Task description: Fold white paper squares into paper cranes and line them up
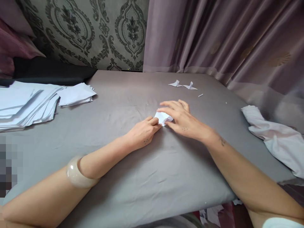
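A small folded piece of white paper (163, 117) is between my two hands, just above the grey cloth of the table. My left hand (144, 131) pinches its left edge, fingers curled and thumb pressed near the lower corner. Over its right side, my right hand (181, 118) has its fingers stretched out and apart, the index finger reaching across the paper's top and the thumb at the lower right. Part of the paper is hidden under the fingers. Two folded paper cranes (175, 84) stand farther back on the table.
Stacks of white paper sheets (26, 104) lie at the left, with a pile of smaller squares (77, 95) beside them. A paper scrap (200, 95) lies near the cranes. Crumpled white cloth (277, 137) lies at the right edge. Purple curtains (201, 34) hang behind.
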The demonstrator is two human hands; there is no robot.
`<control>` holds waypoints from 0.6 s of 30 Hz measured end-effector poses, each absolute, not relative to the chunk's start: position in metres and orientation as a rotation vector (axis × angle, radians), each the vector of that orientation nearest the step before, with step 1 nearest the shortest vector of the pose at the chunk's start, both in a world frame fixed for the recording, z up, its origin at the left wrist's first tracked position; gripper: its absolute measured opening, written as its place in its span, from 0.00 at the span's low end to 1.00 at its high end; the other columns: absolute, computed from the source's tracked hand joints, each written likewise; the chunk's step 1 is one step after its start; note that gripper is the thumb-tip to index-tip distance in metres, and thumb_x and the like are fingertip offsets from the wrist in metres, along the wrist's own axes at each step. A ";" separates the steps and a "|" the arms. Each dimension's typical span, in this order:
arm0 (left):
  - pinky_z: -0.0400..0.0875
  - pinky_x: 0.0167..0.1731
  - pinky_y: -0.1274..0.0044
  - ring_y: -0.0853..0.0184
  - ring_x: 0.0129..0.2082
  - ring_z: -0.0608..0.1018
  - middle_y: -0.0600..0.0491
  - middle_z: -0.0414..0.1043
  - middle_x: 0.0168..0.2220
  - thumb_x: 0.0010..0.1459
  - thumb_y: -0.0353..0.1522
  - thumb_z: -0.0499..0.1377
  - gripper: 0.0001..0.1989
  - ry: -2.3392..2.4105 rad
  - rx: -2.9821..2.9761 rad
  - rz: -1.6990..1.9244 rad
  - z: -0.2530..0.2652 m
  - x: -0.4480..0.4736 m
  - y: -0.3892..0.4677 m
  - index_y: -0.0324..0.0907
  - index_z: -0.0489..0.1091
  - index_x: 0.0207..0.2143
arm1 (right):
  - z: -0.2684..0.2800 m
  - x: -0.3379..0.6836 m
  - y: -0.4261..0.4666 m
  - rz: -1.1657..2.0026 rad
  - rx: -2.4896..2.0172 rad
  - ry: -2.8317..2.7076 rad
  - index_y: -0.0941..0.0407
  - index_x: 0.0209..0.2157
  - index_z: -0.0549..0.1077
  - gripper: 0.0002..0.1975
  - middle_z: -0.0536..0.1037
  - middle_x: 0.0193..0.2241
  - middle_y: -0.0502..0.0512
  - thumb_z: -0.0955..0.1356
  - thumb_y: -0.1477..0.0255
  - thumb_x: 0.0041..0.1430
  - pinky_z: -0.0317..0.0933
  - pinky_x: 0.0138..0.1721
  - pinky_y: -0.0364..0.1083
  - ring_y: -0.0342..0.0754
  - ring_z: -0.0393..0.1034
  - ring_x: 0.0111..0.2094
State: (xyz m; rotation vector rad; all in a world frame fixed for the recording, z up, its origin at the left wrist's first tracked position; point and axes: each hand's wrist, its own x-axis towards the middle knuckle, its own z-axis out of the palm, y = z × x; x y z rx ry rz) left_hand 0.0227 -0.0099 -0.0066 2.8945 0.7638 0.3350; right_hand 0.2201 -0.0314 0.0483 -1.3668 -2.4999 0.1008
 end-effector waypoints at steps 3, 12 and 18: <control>0.67 0.36 0.73 0.62 0.36 0.66 0.45 0.67 0.39 0.64 0.25 0.42 0.21 0.775 2.913 0.268 -0.005 0.023 -0.011 0.35 0.66 0.54 | 0.035 0.218 -0.053 -0.103 -1.510 -1.997 0.55 0.44 0.70 0.14 0.72 0.48 0.59 0.61 0.79 0.56 0.54 0.53 0.51 0.50 0.65 0.51; 0.66 0.39 0.73 0.63 0.35 0.64 0.45 0.65 0.39 0.64 0.24 0.41 0.21 0.749 2.950 0.255 -0.006 0.022 -0.012 0.33 0.64 0.55 | -0.004 0.213 -0.080 0.265 -1.662 -1.827 0.55 0.42 0.73 0.13 0.77 0.42 0.56 0.61 0.76 0.58 0.65 0.40 0.47 0.49 0.72 0.40; 0.65 0.41 0.71 0.63 0.36 0.64 0.44 0.65 0.39 0.65 0.25 0.41 0.20 0.727 2.967 0.267 -0.009 0.022 -0.012 0.32 0.64 0.54 | -0.004 0.209 -0.078 0.278 -1.573 -1.899 0.56 0.46 0.72 0.15 0.75 0.46 0.57 0.60 0.77 0.59 0.64 0.48 0.50 0.50 0.70 0.46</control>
